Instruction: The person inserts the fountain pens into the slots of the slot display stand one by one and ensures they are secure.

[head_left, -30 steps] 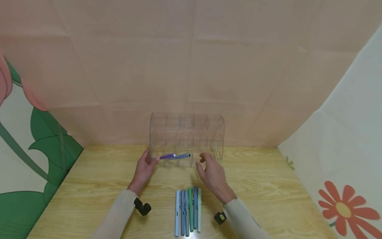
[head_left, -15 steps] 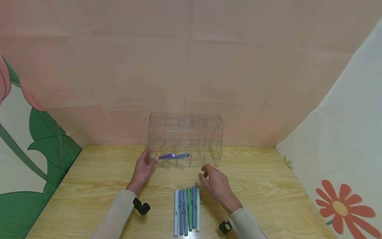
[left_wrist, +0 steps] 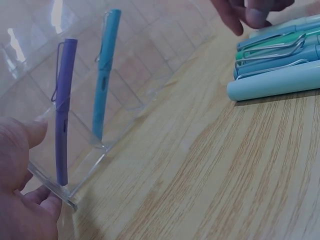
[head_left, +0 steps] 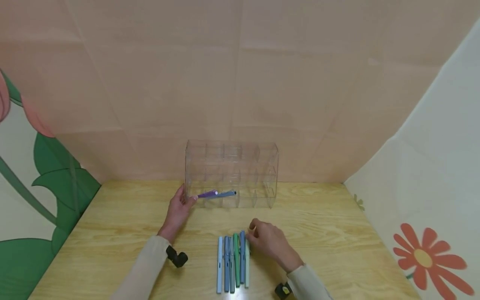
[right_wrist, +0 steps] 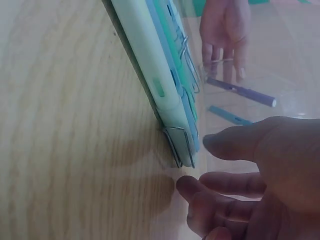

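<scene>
A clear plastic organizer [head_left: 262,166] with several compartments stands at the back of the wooden table. A purple pen [head_left: 208,194] and a blue pen [head_left: 226,193] lie in its lower left compartments, also in the left wrist view as purple pen [left_wrist: 62,125] and blue pen [left_wrist: 103,75]. My left hand [head_left: 184,196] rests against the organizer's left front corner, fingers fairly straight. Several pens [head_left: 232,262] lie side by side near the front edge. My right hand [head_left: 250,233] is at the top end of the rightmost, pale green pen [right_wrist: 150,65], with thumb [right_wrist: 235,142] and a fingertip either side of its clip, gripping nothing.
The table [head_left: 337,241] is light wood, closed in by a pink backdrop and flower-printed side walls. A black wrist camera [head_left: 177,257] sits on the left sleeve, another wrist camera [head_left: 282,289] on the right. Bare wood lies left and right of the pens.
My right hand has drawn back from the organizer's front down to the top ends of the pen row. The left hand and the two pens in the organizer have stayed put.
</scene>
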